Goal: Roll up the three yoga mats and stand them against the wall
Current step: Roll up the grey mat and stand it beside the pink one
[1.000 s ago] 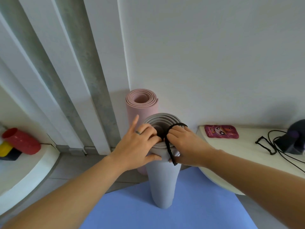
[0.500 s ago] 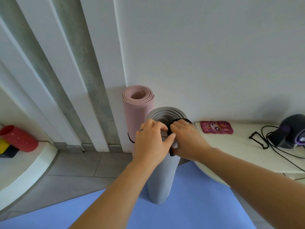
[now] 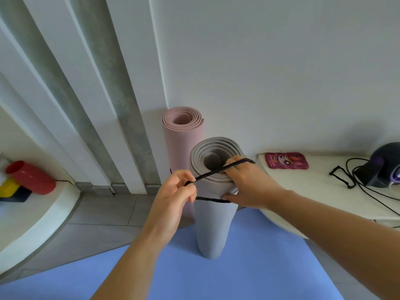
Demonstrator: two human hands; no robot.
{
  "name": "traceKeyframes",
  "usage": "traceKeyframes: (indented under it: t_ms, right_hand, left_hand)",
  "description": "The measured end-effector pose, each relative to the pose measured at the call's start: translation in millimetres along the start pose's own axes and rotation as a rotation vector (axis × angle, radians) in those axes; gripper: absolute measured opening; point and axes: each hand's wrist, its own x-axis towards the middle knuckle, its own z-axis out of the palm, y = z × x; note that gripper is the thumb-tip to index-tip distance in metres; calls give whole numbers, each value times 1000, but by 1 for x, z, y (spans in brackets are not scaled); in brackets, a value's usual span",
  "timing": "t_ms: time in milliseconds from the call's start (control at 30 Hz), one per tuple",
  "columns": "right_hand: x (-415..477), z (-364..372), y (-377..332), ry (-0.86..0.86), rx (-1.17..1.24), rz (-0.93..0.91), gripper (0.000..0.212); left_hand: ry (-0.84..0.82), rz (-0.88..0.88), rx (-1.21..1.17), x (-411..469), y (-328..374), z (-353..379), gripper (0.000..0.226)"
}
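Standing upright on its end, head view: grey rolled foam yoga mat (image 3: pixel 213 224), its base on a blue flat yoga mat (image 3: pixel 249 278) spread over the floor. Just behind it, a pink rolled yoga mat (image 3: pixel 179 144) stands upright against the white wall (image 3: pixel 281 72). Cannot tell whether the grey roll touches the wall.

Right hand (image 3: pixel 249 185) grips the top rim of the grey roll, fingers curled over the edge, thumb down its side. Thin black elastic strap (image 3: pixel 218 169) runs from those fingers across the open top to the left hand (image 3: pixel 173 204), which pinches it between thumb and fingertips; a second run of strap crosses the roll's side below the rim.

Right: white rounded ledge (image 3: pixel 313 191) with a pink cartoon-printed case (image 3: pixel 285 160). Left: red cylinder (image 3: pixel 30 177) lying on another ledge.
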Motion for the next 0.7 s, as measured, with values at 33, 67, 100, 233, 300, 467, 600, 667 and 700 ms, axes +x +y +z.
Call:
traceKeyframes:
  t_ms: [33, 67, 100, 233, 300, 467, 600, 667, 700]
  right_hand:
    - [0, -1, 0, 1, -6, -41, 57]
    - [0, -1, 0, 8, -2, -89, 55]
    - [-2, 1, 0, 18, 13, -136, 51]
    - [-9, 8, -1, 47, 77, -267, 39]
    - [-15, 10, -3, 54, 111, -351, 38]
    - [-19, 10, -5, 25, 85, -435, 44]
    - [-16, 7, 3, 19, 88, -459, 46]
    - [-15, 9, 5, 21, 92, -485, 44]
    - [-14, 9, 5, 20, 91, -491, 43]
  left_hand:
    - [-18, 40, 237, -3, -4, -8, 7]
    - [-6, 116, 486, -4, -9, -15, 13]
    - [49, 219, 681, -2, -13, -21, 16]
    - [385, 513, 887, 5, -15, -34, 16]
    - [448, 478, 882, 13, -14, -39, 20]
    - [281, 270, 982, 48, 2, -33, 28]
    - [67, 268, 1170, 73, 20, -30, 29]
    - [-79, 134, 1178, 84, 29, -32, 32]
    - [-149, 66, 1165, 87, 32, -32, 34]
